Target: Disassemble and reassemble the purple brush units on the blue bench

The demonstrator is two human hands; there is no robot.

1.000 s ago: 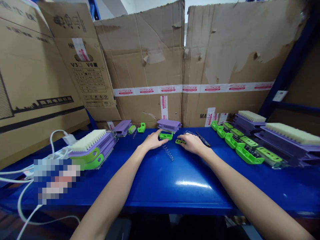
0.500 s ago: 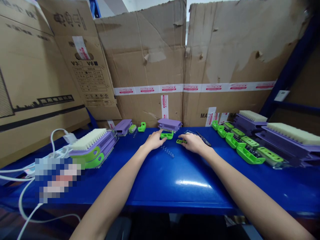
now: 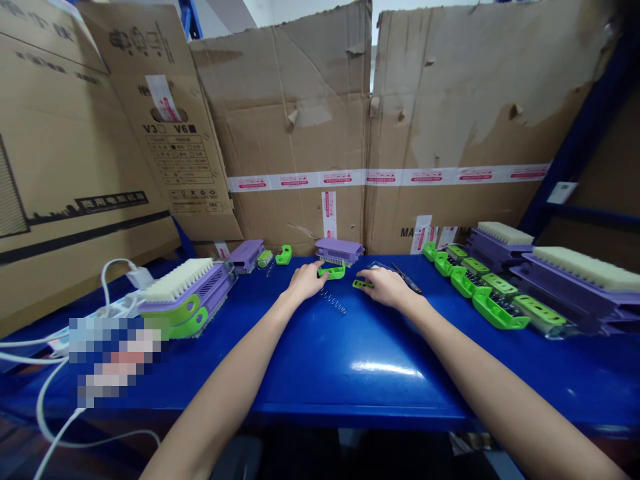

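My left hand has its thumb and index finger closed on the left end of a green plastic end piece. Just below that piece a loose coil spring lies on the blue table. My right hand pinches a small flat green plate with slots, partly covered by the fingers. Behind the green end piece sits a purple plastic block with bristles underneath. Beside my right hand lies a dark slim tool, and a clear part shows partly behind the fingers.
On the right stand a row of green end pieces, slotted green plates and purple brush blocks. At left are a stacked purple-green brush, a power strip and white cables. Cardboard sheets wall the back.
My left thumb has moved up against the green end piece, which has tilted slightly. My right hand stays nearly still with the flat green plate.
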